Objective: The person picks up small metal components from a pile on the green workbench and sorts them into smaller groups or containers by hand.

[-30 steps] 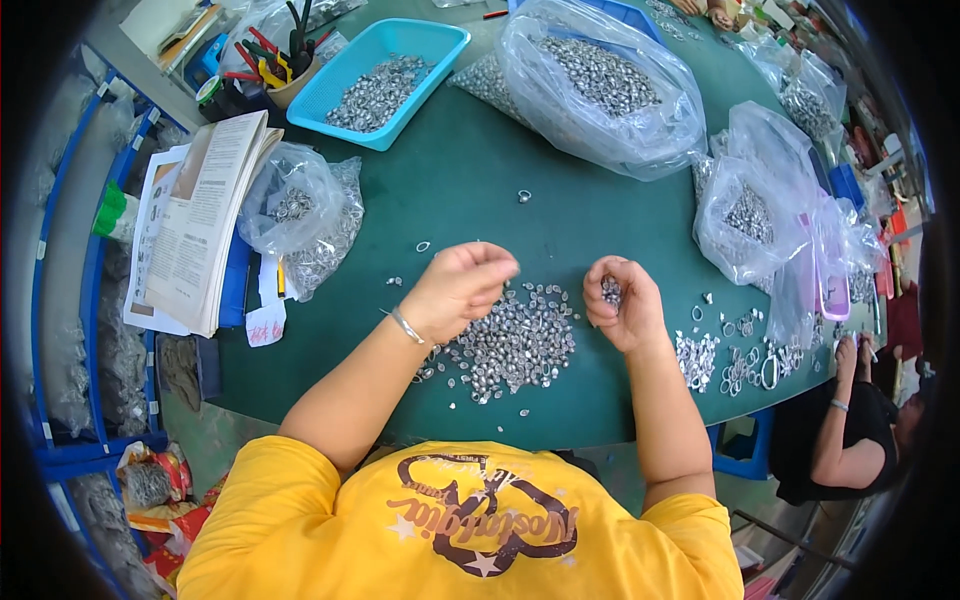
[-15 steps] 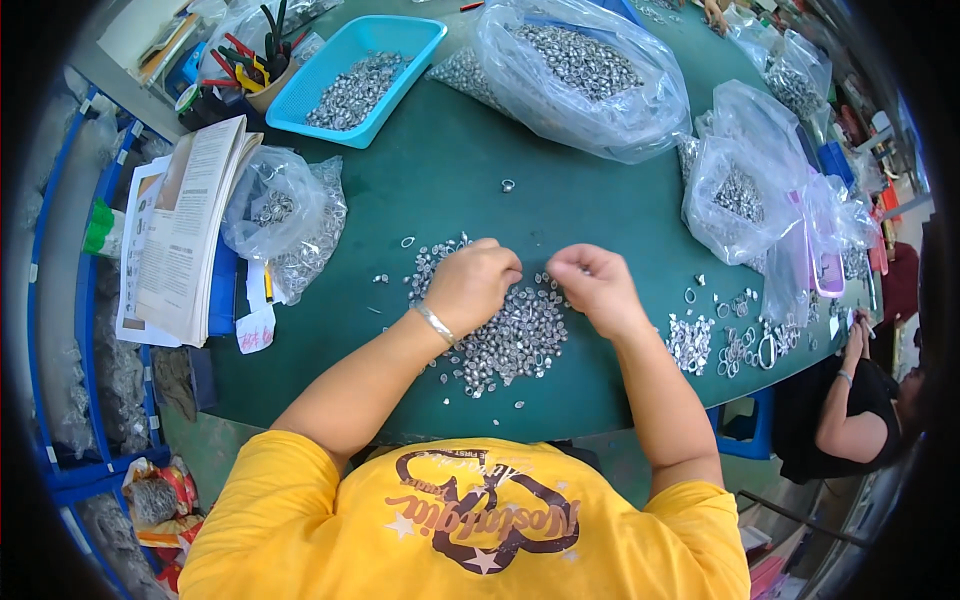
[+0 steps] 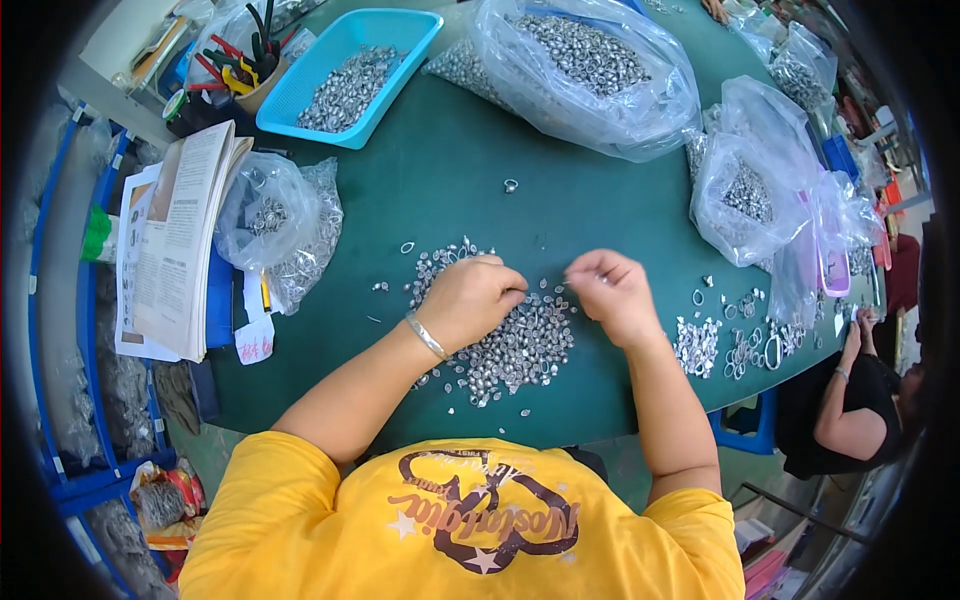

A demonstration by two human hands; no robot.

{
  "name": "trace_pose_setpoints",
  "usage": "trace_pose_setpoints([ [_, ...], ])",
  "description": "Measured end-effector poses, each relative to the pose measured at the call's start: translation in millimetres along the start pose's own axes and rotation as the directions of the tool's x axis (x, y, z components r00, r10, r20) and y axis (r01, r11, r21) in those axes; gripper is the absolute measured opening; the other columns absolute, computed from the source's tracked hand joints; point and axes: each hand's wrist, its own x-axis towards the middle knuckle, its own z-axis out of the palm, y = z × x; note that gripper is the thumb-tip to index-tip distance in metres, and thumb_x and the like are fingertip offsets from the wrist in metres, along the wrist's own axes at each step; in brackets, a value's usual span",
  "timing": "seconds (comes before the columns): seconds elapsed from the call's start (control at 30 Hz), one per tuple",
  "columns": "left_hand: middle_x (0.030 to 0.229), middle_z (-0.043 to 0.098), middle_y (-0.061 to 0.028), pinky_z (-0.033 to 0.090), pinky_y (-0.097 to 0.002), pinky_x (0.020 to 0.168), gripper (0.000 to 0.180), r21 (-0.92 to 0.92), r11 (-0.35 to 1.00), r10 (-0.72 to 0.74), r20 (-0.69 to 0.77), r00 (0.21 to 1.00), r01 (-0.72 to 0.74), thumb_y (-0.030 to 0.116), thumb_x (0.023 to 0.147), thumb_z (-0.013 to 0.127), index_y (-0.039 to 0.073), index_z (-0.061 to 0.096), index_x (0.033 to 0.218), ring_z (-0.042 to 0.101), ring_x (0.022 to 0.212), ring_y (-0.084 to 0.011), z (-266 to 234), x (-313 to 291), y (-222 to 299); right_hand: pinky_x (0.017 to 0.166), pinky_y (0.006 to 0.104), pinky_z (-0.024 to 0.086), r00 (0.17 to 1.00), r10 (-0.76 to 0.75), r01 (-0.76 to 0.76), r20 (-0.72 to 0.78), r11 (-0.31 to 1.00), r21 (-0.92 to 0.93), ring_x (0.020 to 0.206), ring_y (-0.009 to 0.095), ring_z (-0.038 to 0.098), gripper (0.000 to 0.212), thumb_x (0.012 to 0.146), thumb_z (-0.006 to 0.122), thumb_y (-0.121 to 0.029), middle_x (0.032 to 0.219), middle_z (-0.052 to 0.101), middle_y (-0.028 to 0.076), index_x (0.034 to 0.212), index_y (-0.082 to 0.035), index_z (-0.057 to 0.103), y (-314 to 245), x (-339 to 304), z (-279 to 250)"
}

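Note:
A heap of small silvery metal pieces (image 3: 520,345) lies on the green table in front of me. My left hand (image 3: 475,298), with a silver bangle at its wrist, rests over the heap's left part. Its fingers are pinched, and whatever is between them is hidden. To the right of the heap, my right hand (image 3: 612,292) is held just off the pieces. Its thumb and fingers are closed together; a tiny item may be at the tips, too small to name. A single ring (image 3: 511,186) stands beyond the hands, and another thin ring (image 3: 407,247) lies left of it.
A blue plastic basket (image 3: 268,118) and a large clear bag (image 3: 640,135) of metal pieces stand at the back. Smaller bags (image 3: 745,225) sit to the right, near loose rings (image 3: 743,355). Papers (image 3: 180,250) stand at left. A co-worker (image 3: 850,410) is at far right.
My right hand has moved a little to the right, away from the heap. My left hand has shifted slightly right and down, staying over the pieces. The whole view has shifted slightly.

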Motion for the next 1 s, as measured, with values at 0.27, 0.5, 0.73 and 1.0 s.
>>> trace_pose_setpoints([
  [0.27,0.068,0.057,-0.0039,0.046,-0.0300,0.057,0.006,-0.142,0.982,-0.116,0.083,0.990,0.127,0.008,0.074,0.067,0.004,0.065,0.077,0.059,0.065,-0.0189,-3.6,6.2,8.0,0.063,0.0337,0.050,0.922,-0.371,0.264,0.108,0.402,-0.877,0.070,0.026,0.063,0.011,0.079,0.062,-0.009,0.077,0.063,0.015,0.088,-0.006,0.067,3.4,5.3,25.9],
  [0.5,0.071,0.057,-0.0018,0.039,-0.0195,0.052,0.013,-0.870,-0.136,-0.177,0.492,0.853,0.474,0.009,0.076,0.066,-0.001,0.065,0.084,0.049,0.060,-0.0060,-23.6,-2.9,-17.0,0.039,0.0185,0.021,0.995,0.091,-0.071,-0.042,0.933,0.352,0.043,0.003,0.035,0.008,0.080,0.061,-0.004,0.062,0.054,0.002,0.076,0.001,0.063,-9.7,-7.3,-6.8],
  [0.73,0.074,0.060,-0.0088,0.049,-0.0363,0.063,0.009,0.120,0.983,0.131,0.051,0.990,-0.136,0.014,0.073,0.068,0.009,0.069,0.080,0.059,0.069,-0.0280,9.9,10.7,1.9,0.065,0.0315,0.049,0.957,-0.289,0.159,-0.013,0.563,-0.811,0.070,0.027,0.062,0.007,0.077,0.064,-0.008,0.077,0.063,0.014,0.083,-0.006,0.067,-3.5,-6.9,15.3],
  [1.0,0.073,0.059,-0.0081,0.049,-0.0364,0.062,0.006,0.167,0.979,0.100,0.112,0.989,-0.118,0.012,0.074,0.066,0.008,0.067,0.078,0.060,0.069,-0.0280,15.0,11.5,4.5,0.041,0.0175,0.029,0.991,0.127,-0.116,-0.042,0.972,0.205,0.047,0.004,0.042,0.006,0.081,0.061,-0.005,0.064,0.056,0.000,0.081,0.000,0.064,-7.3,-16.9,-10.7],
])
